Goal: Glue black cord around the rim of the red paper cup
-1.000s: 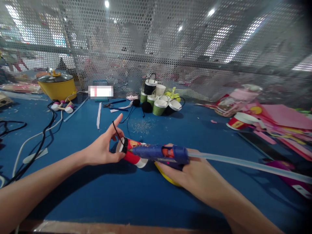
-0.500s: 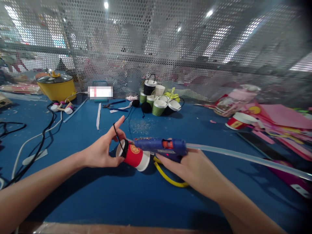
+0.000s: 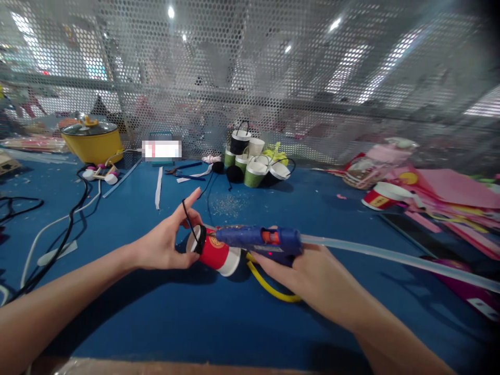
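A red paper cup (image 3: 216,255) lies tilted between the front and back edges of the table (image 3: 156,323), black cord (image 3: 200,240) round its rim end. The left hand (image 3: 164,245) grips that end between thumb and fingers, over there; the right hand (image 3: 314,273) clasps a blue hot-glue gun (image 3: 250,237), nozzle close by the cord. Small cups (image 3: 255,176) cluster near the back edge.

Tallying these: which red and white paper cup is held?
The cup with the black band, in the left hand; the other cup sits by pink sheets.

Clear glue stick (image 3: 363,247) cut off by right edge, blue glue gun (image 3: 250,238) partly hidden by right hand (image 3: 314,278)
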Demonstrator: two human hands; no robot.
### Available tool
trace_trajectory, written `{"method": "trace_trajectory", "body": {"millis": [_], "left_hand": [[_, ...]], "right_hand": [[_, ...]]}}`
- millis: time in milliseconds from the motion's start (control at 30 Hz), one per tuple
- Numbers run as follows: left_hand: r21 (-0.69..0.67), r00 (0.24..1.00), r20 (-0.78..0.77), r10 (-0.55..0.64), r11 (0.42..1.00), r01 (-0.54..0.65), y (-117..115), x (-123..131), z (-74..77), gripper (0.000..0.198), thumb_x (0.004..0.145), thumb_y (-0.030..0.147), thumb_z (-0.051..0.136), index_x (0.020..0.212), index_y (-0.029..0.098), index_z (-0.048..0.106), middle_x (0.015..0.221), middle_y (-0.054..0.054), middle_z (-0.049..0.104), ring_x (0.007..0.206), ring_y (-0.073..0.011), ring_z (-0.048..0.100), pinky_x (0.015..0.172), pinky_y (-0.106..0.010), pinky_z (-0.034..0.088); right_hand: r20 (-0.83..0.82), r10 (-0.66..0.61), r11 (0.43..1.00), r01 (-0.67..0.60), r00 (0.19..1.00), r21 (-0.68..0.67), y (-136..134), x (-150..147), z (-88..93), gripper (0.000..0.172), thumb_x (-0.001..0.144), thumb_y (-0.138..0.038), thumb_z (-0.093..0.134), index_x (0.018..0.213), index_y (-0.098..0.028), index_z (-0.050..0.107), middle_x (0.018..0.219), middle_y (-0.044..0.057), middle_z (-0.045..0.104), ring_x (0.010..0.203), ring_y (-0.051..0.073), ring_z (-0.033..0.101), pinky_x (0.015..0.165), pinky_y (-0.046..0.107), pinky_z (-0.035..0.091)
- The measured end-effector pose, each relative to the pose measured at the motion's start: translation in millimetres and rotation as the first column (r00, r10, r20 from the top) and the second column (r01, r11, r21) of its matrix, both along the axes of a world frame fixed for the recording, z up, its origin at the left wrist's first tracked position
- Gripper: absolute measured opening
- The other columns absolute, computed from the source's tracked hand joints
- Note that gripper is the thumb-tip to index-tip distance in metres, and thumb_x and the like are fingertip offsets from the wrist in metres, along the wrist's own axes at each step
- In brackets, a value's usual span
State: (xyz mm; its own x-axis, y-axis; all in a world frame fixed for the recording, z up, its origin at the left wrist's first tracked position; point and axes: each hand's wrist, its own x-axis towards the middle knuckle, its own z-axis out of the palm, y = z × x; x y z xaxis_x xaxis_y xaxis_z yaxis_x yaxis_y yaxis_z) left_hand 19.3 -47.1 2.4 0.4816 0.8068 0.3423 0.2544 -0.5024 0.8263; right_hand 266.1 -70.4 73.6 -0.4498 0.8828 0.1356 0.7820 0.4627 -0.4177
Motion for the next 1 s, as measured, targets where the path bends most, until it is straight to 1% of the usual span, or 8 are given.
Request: {"method": "trace_trajectory", "body": {"millis": [133, 200, 433, 567, 667, 733, 867, 1000], "left_hand": [[-0.003, 1.000, 0.000, 0.007, 1.000, -0.007, 0.0, 0.7, 0.8, 0.104, 0.066, 0.011, 0.062, 0.143, 0.030, -0.005, 0.104, -0.003, 0.047, 0.097, -0.0204, 0.048, 0.095, -0.043, 0.033], [-0.001, 1.000, -0.001, 0.015, 1.000, -0.015, -0.2, 1.0, 1.2, 0.104, 0.066, 0.011, 0.062, 0.143, 0.030, -0.005, 0.103, -0.003, 0.047, 0.097, -0.0201, 0.048, 0.095, -0.043, 0.032], [0.000, 1.000, -0.003, 0.013, 1.000, -0.013, -0.4, 0.1, 0.7, 0.104, 0.066, 0.011, 0.062, 0.144, 0.030, -0.005, 0.103, -0.003, 0.048, 0.097, -0.0198, 0.048, 0.095, -0.042, 0.033], [0.008, 1.000, -0.002, -0.013, 1.000, 0.013, -0.1, -0.4, 0.0, 0.104, 0.067, 0.011, 0.063, 0.143, 0.032, -0.005, 0.105, -0.003, 0.048, 0.099, -0.0202, 0.049, 0.096, -0.042, 0.032], [0.017, 1.000, -0.010, -0.014, 1.000, 0.014, -0.3, -0.1, 0.0, 0.105, 0.066, 0.011, 0.064, 0.143, 0.032, -0.003, 0.106, -0.003, 0.048, 0.099, -0.0198, 0.048, 0.097, -0.041, 0.033], [0.019, 1.000, -0.012, -0.008, 1.000, 0.008, -0.7, 0.2, 0.2, 0.105, 0.066, 0.010, 0.064, 0.144, 0.031, -0.003, 0.106, -0.003, 0.048, 0.098, -0.0195, 0.048, 0.097, -0.041, 0.033], [0.015, 1.000, 0.001, -0.013, 1.000, 0.013, -1.3, 0.3, 0.8, 0.103, 0.066, 0.010, 0.062, 0.144, 0.031, -0.003, 0.106, -0.004, 0.047, 0.099, -0.0202, 0.048, 0.096, -0.041, 0.033], [-0.001, 1.000, 0.015, 0.006, 1.000, -0.006, -0.9, -0.3, 0.6, 0.103, 0.066, 0.012, 0.062, 0.144, 0.031, -0.003, 0.105, -0.004, 0.047, 0.098, -0.0204, 0.047, 0.095, -0.042, 0.033]], "right_hand": [[-0.053, -0.003, 0.999, 0.001, 0.999, -0.034, -1.8, 0.2, -3.0, 0.018, 0.081, -0.027, 0.047, 0.070, -0.022, 0.061, 0.063, 0.001, 0.063, 0.056, 0.016, 0.058, 0.051, 0.026, 0.047], [-0.040, 0.000, 0.999, -0.002, 0.999, -0.033, -3.3, -0.1, -4.3, 0.018, 0.081, -0.030, 0.049, 0.067, -0.023, 0.059, 0.062, 0.001, 0.063, 0.056, 0.017, 0.057, 0.053, 0.028, 0.048], [-0.062, 0.010, 1.000, -0.009, 0.998, 0.017, -2.3, -0.8, -1.1, 0.019, 0.078, -0.026, 0.049, 0.065, -0.024, 0.062, 0.056, 0.002, 0.061, 0.049, 0.016, 0.053, 0.046, 0.027, 0.044], [-0.016, -0.018, 1.000, 0.018, 1.000, 0.005, 2.5, -2.0, 0.4, 0.027, 0.081, -0.028, 0.044, 0.063, -0.023, 0.065, 0.043, 0.000, 0.051, 0.040, 0.014, 0.044, 0.038, 0.026, 0.035], [0.025, -0.032, 0.999, 0.033, 0.999, -0.018, 6.1, -4.2, 0.9, 0.026, 0.080, -0.028, 0.045, 0.067, -0.021, 0.066, 0.042, -0.002, 0.046, 0.040, 0.014, 0.039, 0.039, 0.026, 0.033], [0.005, -0.023, 0.999, 0.023, 1.000, -0.032, 8.5, -5.8, 1.3, 0.021, 0.079, -0.025, 0.047, 0.070, -0.020, 0.066, 0.046, -0.001, 0.050, 0.042, 0.014, 0.041, 0.042, 0.027, 0.035], [-0.183, -0.009, 0.997, -0.005, 0.983, -0.078, 13.5, -6.6, 0.0, 0.013, 0.077, -0.026, 0.052, 0.076, -0.021, 0.064, 0.065, 0.000, 0.065, 0.056, 0.015, 0.055, 0.054, 0.026, 0.045], [-0.185, -0.160, 0.967, 0.116, 0.970, -0.227, 22.7, -1.4, -2.1, 0.018, 0.075, -0.036, 0.058, 0.067, -0.019, 0.059, 0.053, -0.002, 0.061, 0.048, 0.014, 0.054, 0.046, 0.025, 0.043]]}}
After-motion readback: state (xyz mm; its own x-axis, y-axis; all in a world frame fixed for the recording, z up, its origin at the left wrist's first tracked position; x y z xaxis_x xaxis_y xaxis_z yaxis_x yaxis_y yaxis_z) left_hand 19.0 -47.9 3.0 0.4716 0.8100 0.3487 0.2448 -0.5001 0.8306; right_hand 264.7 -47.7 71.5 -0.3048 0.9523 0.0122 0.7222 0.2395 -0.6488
